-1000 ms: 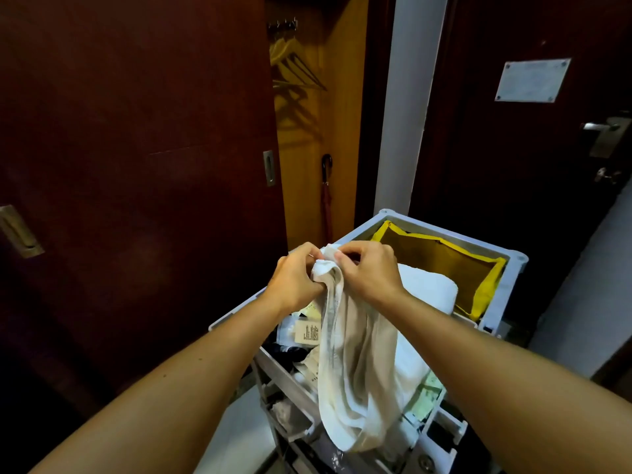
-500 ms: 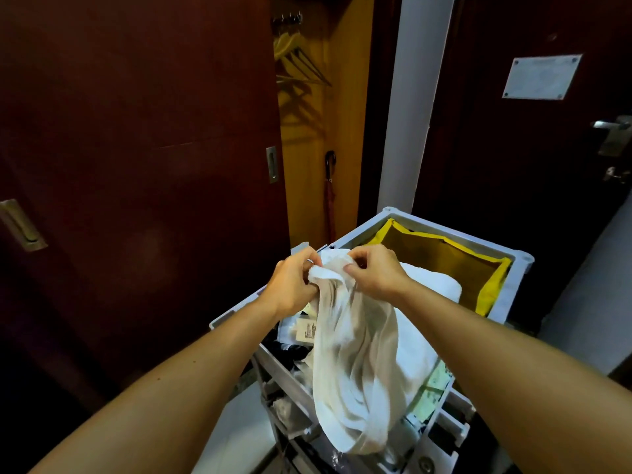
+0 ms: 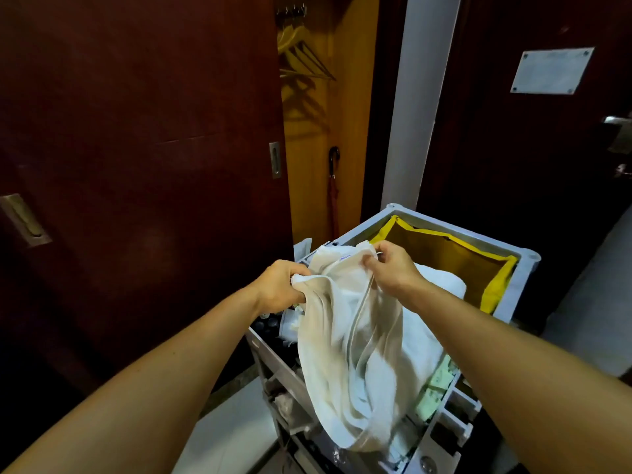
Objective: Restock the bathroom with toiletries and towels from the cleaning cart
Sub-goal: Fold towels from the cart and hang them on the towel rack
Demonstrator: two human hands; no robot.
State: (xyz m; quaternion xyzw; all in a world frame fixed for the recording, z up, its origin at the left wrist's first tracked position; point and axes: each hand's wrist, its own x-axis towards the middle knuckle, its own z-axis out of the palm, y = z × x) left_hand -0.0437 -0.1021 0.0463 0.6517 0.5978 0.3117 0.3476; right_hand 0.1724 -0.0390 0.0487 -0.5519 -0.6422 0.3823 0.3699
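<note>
Towel (image 3: 349,364) is the thing here, a white one hanging limp over the near end of the cleaning cart (image 3: 523,271), bottom fold drooping down past the shelves. Both hands have it bunched by the top edge: left hand (image 3: 278,285) is fisted around one corner, right hand (image 3: 393,268) pinches the other bit a little higher and further back, so the cloth is spread between them. Under it there's another folded white towel (image 3: 441,285) lying on the cart top, plus some small dark bottles (image 3: 268,325) by the left edge. Behind that, a yellow-lined bag (image 3: 455,265) sits open in the far end of the cart. Further back, an umbrella (image 3: 333,196) hangs in the open closet, hangers (image 3: 301,59) up top.
</note>
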